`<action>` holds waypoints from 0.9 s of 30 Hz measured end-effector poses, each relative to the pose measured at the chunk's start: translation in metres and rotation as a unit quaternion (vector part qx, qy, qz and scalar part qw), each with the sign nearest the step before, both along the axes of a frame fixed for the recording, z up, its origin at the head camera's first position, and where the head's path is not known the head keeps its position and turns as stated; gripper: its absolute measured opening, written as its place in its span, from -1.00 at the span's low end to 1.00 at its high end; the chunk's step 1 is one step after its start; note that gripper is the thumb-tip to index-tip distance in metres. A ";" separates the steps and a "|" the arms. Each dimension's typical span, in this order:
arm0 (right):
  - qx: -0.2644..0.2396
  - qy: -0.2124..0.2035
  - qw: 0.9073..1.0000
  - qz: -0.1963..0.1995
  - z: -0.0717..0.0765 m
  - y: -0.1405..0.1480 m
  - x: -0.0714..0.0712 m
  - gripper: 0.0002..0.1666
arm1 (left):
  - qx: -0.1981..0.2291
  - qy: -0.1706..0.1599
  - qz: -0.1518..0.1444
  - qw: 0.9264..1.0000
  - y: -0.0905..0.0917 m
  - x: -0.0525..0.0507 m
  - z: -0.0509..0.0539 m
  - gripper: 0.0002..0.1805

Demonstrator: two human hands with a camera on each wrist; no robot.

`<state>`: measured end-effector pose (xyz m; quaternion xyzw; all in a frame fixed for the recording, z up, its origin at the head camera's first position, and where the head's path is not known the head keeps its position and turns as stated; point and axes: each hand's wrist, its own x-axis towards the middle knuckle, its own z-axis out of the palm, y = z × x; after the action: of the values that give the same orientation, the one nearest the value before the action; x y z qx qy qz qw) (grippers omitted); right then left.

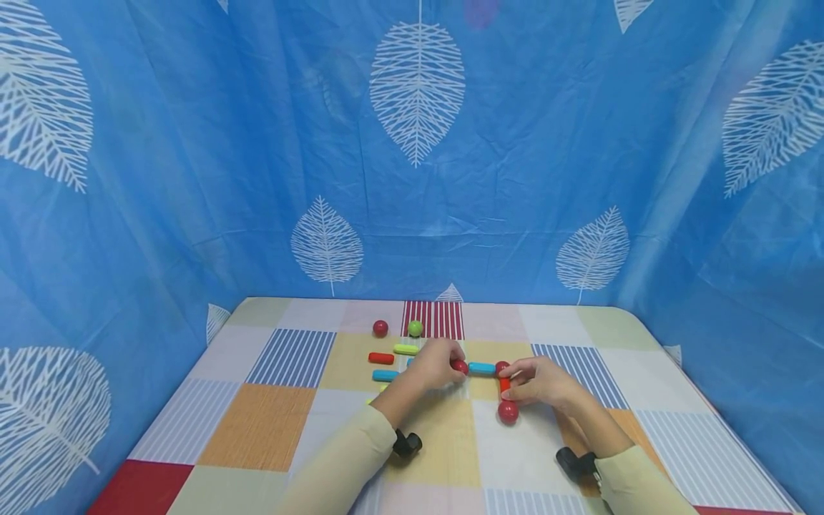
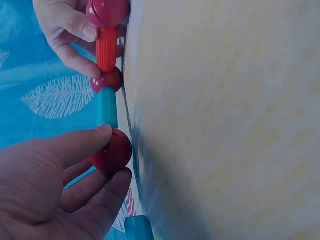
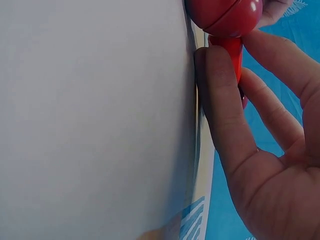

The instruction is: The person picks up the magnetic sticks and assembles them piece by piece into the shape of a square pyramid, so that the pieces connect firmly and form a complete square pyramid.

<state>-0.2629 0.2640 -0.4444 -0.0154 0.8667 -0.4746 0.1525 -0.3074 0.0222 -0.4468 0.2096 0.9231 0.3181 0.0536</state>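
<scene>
An L-shaped chain of balls and rods lies on the tablecloth. My left hand (image 1: 436,363) pinches the red ball (image 2: 116,154) at its left end, thumb on one side and fingers on the other. From that ball a blue rod (image 1: 482,368) runs right to a red corner ball (image 2: 113,80). A red rod (image 1: 505,387) leads from the corner toward me, ending in another red ball (image 1: 508,413). My right hand (image 1: 546,382) holds this red rod between thumb and fingers. In the right wrist view the near red ball (image 3: 227,14) sits just past the fingertips.
Left of the chain lie loose pieces: a red ball (image 1: 380,328), a green ball (image 1: 415,328), a yellow-green rod (image 1: 405,349), a red rod (image 1: 381,357) and a blue rod (image 1: 385,375). My left arm partly hides others. Blue curtains surround the patchwork-covered table (image 1: 257,429).
</scene>
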 end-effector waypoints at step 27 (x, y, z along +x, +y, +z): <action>0.020 0.106 0.991 0.073 0.005 0.017 -0.029 -0.70 | -0.008 0.072 0.017 0.997 -0.002 0.036 0.011 -0.70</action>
<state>-0.2924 0.2812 -0.4396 -0.1260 0.8837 -0.4407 0.0947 -0.2717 0.0198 -0.4363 0.2156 0.9306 0.2954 -0.0168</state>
